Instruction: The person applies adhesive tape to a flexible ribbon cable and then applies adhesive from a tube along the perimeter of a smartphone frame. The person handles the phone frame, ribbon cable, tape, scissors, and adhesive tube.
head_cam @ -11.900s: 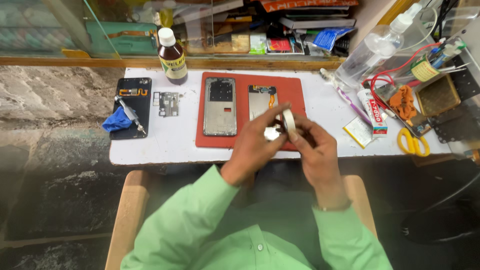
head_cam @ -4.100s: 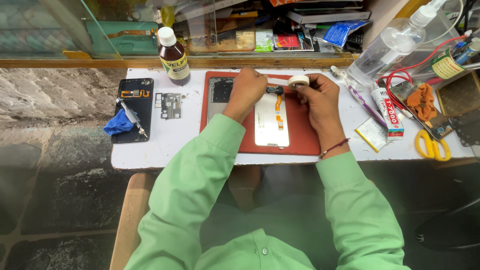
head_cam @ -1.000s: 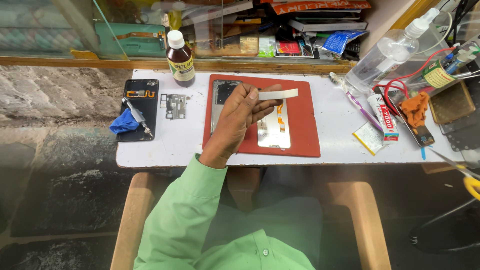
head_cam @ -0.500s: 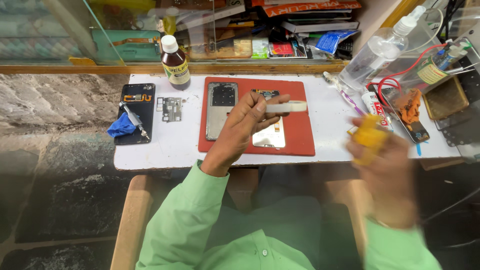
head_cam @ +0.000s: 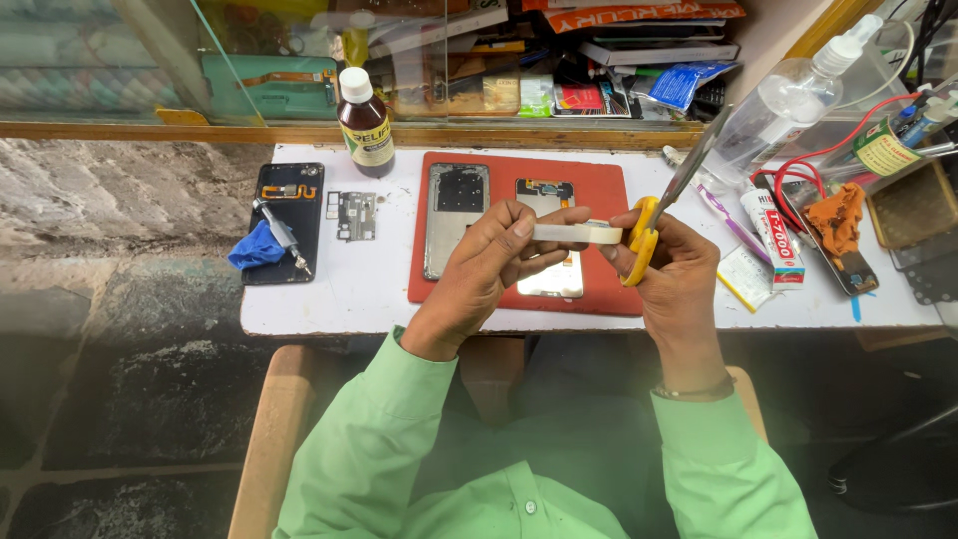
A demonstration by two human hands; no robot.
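My left hand (head_cam: 494, 262) holds a white roll of tape (head_cam: 581, 233) flat above the red mat (head_cam: 605, 190). My right hand (head_cam: 671, 271) grips yellow-handled scissors (head_cam: 667, 205), blades pointing up and to the right, and its fingers touch the far end of the tape. Under my hands a phone screen panel (head_cam: 552, 275) lies on the mat, partly hidden. A grey phone frame (head_cam: 455, 214) lies on the mat to the left.
A brown bottle (head_cam: 364, 123) stands at the back. A black phone back (head_cam: 287, 218) with a blue cloth (head_cam: 254, 248) and a screwdriver lies at left, a small metal plate (head_cam: 353, 215) beside it. A glue tube (head_cam: 773, 224), spray bottle (head_cam: 788, 100) and orange cloth (head_cam: 834, 216) crowd the right.
My right hand came back from the right side with the yellow scissors and now meets the tape held by my left hand. The view shifted slightly.
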